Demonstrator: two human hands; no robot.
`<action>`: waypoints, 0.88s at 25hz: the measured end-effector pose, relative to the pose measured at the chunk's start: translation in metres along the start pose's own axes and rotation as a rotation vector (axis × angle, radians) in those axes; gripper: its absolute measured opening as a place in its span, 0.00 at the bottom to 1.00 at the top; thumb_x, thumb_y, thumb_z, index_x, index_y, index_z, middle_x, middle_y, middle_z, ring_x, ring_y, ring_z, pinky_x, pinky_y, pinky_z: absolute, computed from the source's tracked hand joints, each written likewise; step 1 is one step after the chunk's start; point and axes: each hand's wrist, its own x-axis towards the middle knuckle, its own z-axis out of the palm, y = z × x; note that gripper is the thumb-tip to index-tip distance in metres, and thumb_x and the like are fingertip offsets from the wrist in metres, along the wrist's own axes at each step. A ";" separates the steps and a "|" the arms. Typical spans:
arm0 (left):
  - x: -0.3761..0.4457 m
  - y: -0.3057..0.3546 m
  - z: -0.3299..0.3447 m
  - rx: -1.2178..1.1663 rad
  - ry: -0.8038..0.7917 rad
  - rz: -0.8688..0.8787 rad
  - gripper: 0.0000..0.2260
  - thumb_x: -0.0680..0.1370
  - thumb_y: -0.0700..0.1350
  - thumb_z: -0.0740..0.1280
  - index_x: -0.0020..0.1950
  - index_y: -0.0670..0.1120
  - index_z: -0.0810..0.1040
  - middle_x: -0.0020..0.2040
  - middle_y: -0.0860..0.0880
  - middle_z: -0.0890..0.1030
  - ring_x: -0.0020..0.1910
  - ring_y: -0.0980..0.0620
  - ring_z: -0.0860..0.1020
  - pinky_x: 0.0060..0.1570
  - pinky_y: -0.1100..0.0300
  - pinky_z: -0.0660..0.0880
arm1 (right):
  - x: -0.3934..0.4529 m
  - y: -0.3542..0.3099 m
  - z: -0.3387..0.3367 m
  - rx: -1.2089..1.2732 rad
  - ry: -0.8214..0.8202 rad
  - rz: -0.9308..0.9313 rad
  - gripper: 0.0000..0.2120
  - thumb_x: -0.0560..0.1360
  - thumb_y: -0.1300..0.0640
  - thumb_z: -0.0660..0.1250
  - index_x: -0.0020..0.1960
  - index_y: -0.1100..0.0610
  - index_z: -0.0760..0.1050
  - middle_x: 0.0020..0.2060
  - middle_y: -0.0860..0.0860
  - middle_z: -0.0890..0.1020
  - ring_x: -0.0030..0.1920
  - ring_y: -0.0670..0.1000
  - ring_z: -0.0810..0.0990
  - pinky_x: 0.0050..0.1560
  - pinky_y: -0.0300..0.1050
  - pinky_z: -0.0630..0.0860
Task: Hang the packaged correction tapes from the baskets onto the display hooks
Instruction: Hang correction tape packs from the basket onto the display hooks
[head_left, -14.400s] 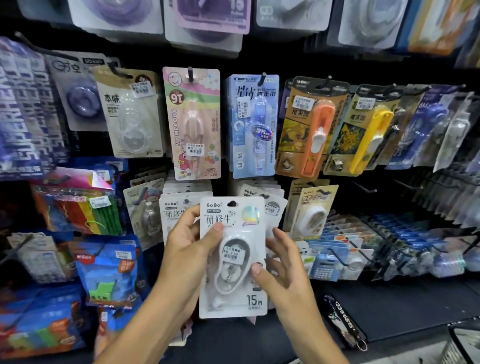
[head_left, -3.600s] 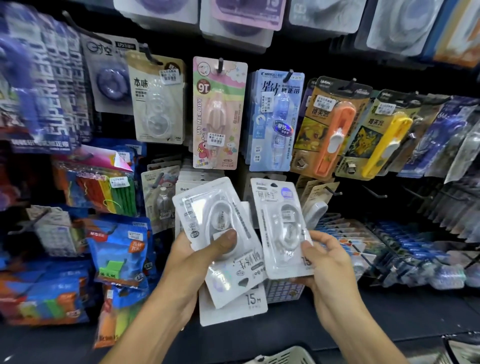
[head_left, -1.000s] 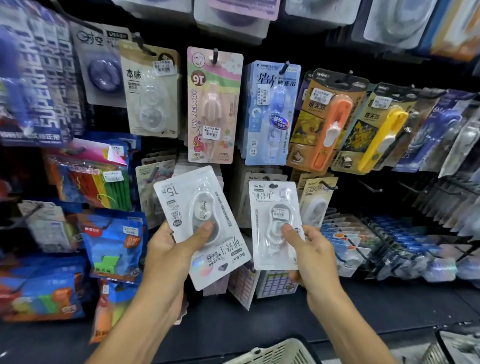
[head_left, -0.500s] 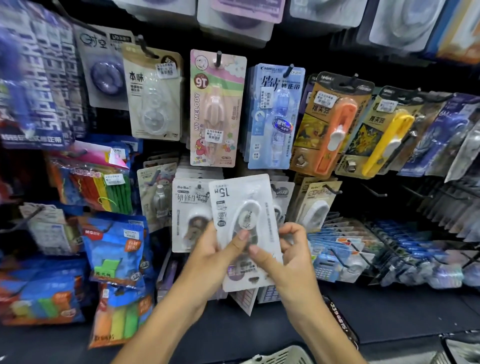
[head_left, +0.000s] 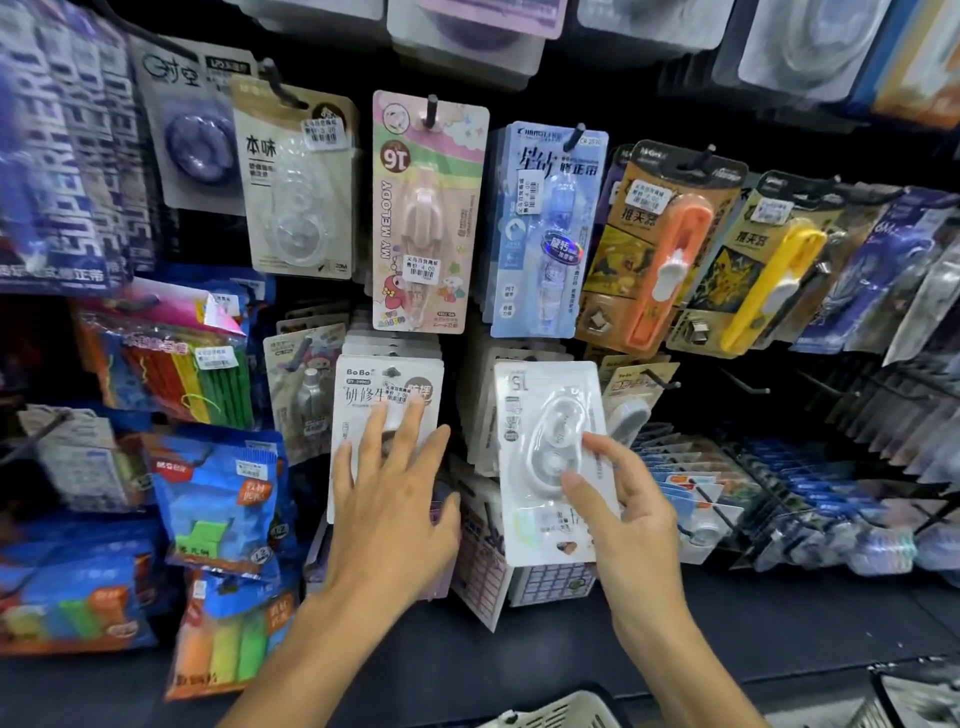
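Left hand (head_left: 395, 512) just let go, fingers now flat on hung stack (head_left: 387, 410). Right hand (head_left: 618, 499) alone pinches the pack (head_left: 545, 467), upside down; needs flipping before hooking.

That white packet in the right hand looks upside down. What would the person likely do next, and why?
Probably turn the white packet upright first. The right hand grips it with its "15" print inverted at the top, so its hang hole likely sits at the bottom. The left hand rests flat on the hung BoBo packs, seemingly steadying them.

L hand (head_left: 387, 512) flat on hung pack (head_left: 387, 395) | R hand (head_left: 618, 499) pinches white pack (head_left: 540, 415)
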 end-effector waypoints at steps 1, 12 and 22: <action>-0.002 0.003 -0.005 -0.168 0.074 -0.042 0.27 0.80 0.59 0.61 0.78 0.54 0.66 0.82 0.52 0.60 0.82 0.48 0.51 0.79 0.46 0.49 | -0.001 -0.002 -0.003 0.008 -0.079 0.015 0.15 0.74 0.57 0.75 0.55 0.40 0.83 0.55 0.36 0.84 0.56 0.37 0.82 0.46 0.36 0.80; -0.005 0.008 -0.039 -1.596 -0.144 -0.422 0.24 0.62 0.47 0.83 0.54 0.54 0.79 0.49 0.47 0.87 0.43 0.46 0.86 0.36 0.46 0.82 | 0.007 -0.041 -0.028 0.491 -0.290 0.298 0.29 0.66 0.56 0.78 0.66 0.50 0.77 0.53 0.57 0.86 0.46 0.55 0.85 0.41 0.47 0.84; -0.021 0.017 -0.015 -0.782 0.009 -0.275 0.08 0.74 0.40 0.75 0.43 0.51 0.79 0.43 0.57 0.84 0.45 0.60 0.79 0.47 0.63 0.74 | 0.012 -0.027 0.009 0.240 0.029 0.338 0.15 0.75 0.53 0.73 0.61 0.54 0.80 0.53 0.54 0.87 0.56 0.60 0.85 0.61 0.65 0.79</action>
